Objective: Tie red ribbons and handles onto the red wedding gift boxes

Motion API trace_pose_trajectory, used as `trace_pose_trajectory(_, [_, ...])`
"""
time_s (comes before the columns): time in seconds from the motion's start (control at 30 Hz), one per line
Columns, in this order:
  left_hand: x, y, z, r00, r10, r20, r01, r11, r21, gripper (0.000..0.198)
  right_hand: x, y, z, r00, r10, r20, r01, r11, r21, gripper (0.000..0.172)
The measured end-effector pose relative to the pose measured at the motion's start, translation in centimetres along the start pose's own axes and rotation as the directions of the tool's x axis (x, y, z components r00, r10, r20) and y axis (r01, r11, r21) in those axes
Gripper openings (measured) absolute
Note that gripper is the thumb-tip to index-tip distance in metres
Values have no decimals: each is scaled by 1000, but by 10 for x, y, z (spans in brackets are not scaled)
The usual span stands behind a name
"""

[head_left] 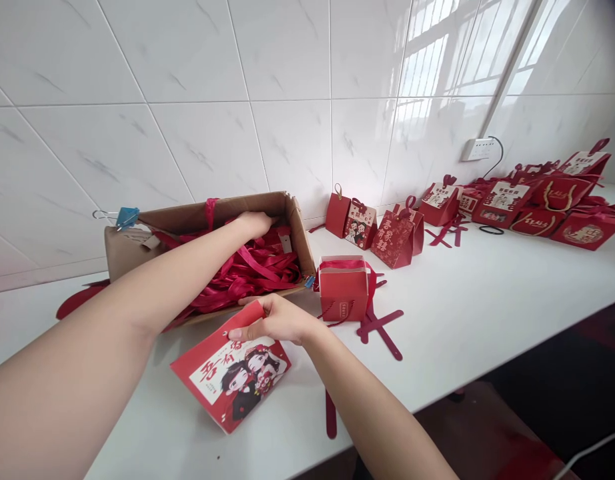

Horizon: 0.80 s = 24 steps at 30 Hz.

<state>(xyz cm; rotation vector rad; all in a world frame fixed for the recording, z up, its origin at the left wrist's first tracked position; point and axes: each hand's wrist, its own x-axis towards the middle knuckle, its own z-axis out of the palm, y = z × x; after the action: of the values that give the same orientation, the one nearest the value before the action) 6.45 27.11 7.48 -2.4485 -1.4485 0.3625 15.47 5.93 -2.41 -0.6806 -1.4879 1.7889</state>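
Note:
My left hand [257, 225] reaches into the cardboard box [296, 233], over a heap of dark red ribbons [237, 280]; its fingers are mostly hidden by the box's contents, so what they touch does not show. In front of the box my right hand [275, 321] holds a red card packet [237, 373] with a cartoon couple on it, thumb on top, tilted above the white table [152, 407]. An upright red box [343, 290] with ribbon and cord stands just right of the cardboard box.
Red gift boxes [395, 237] stand along the tiled wall, with a larger pile [557, 200] at the far right. Crossed dark red strips [381, 328] lie on the table. A blue clip [128, 217] grips the cardboard box. A socket strip [477, 149] is on the wall.

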Motion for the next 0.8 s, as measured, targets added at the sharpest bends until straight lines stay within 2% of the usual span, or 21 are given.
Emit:
trace_pose_trajectory(0.1, [-8,0,1,996,-83,-23,83,996,23,51,1,2,-1,999,-32,-3,32,999,-33,41])
trace_pose_trajectory(0.23, [-11,-2,3,992,-114,-61,115,993,19,40,2,2,-1,999,-35,-1,35,998,-42,41])
trace_pose_trajectory(0.5, [-7,-2,6,980,-145,-135,148,989,10,37,2,2,-1,999,-33,2,33,998,-57,43])
trace_pose_trajectory(0.8, [3,2,12,985,-107,-139,119,990,81,32,-4,-6,1,998,-62,12,63,987,-149,38])
